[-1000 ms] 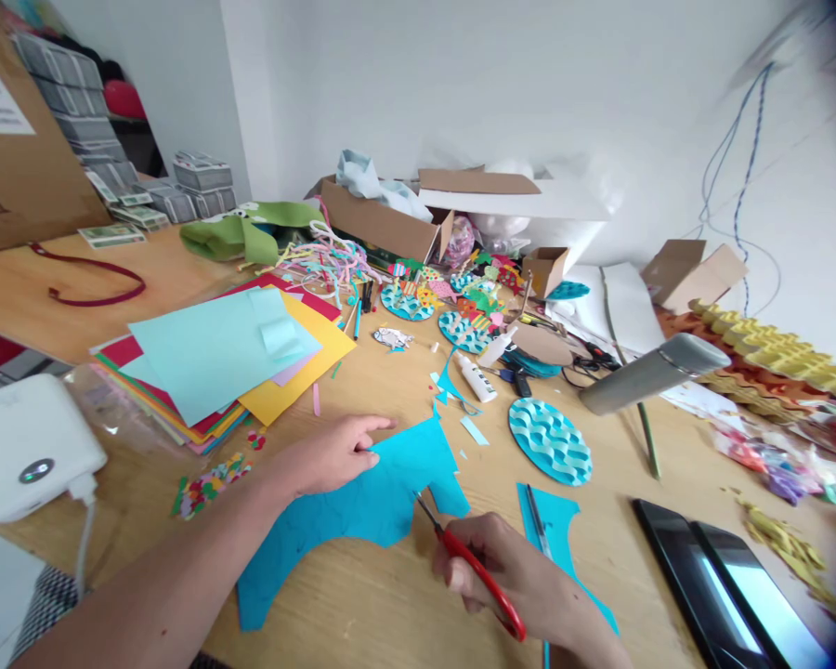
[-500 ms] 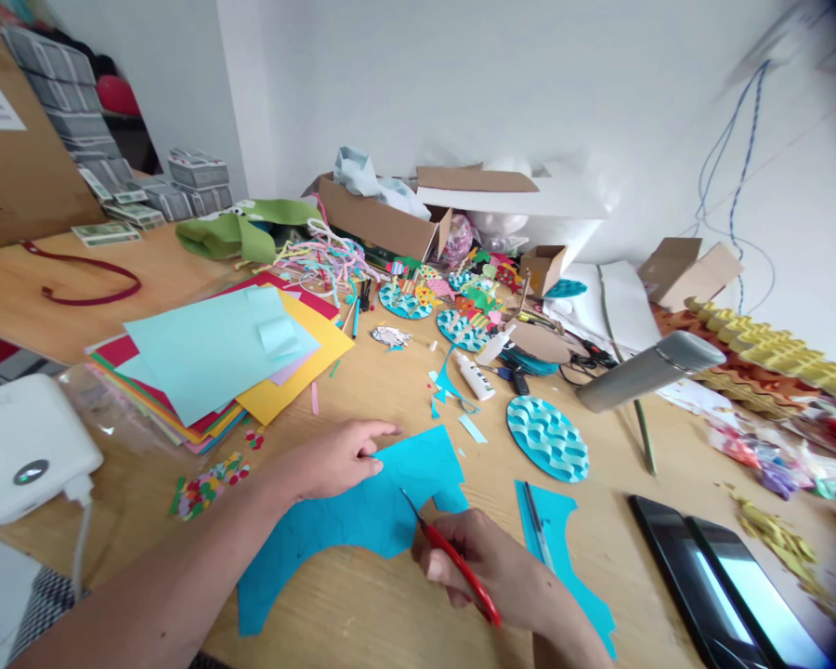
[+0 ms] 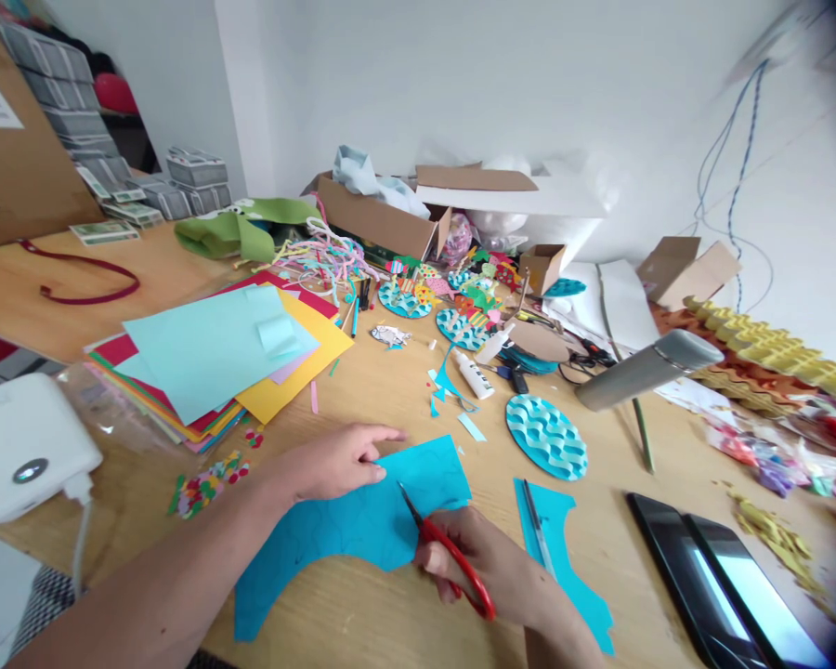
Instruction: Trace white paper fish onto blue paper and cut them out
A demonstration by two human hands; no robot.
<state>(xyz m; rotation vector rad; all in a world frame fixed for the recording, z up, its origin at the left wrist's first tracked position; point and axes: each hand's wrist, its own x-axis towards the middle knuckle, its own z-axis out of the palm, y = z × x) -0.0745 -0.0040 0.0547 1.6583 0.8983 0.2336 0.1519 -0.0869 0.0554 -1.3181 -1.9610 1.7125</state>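
A large blue paper sheet point(image 3: 348, 520) with curved cut edges and faint drawn lines lies near the table's front. My left hand point(image 3: 345, 460) holds its upper left edge between thumb and fingers, the index finger stretched out to the right. In my right hand point(image 3: 460, 562) are red-handled scissors point(image 3: 470, 581), their blades over the middle of the sheet, pointing up and left. Right of that hand, a second blue paper piece point(image 3: 564, 548) has a pen point(image 3: 538, 525) lying on it.
Coloured paper point(image 3: 209, 344) is stacked at the left, beside a white device point(image 3: 32, 446) with a cable. A wavy blue oval point(image 3: 547, 437), a glue bottle point(image 3: 474, 374), a metal flask point(image 3: 647, 369) and a black tablet-like device point(image 3: 717, 576) stand or lie to the right.
The blue sheet has turned slightly, and its right part has shifted. The scissors' handles have spread apart a little. My left hand has moved slightly to the right.
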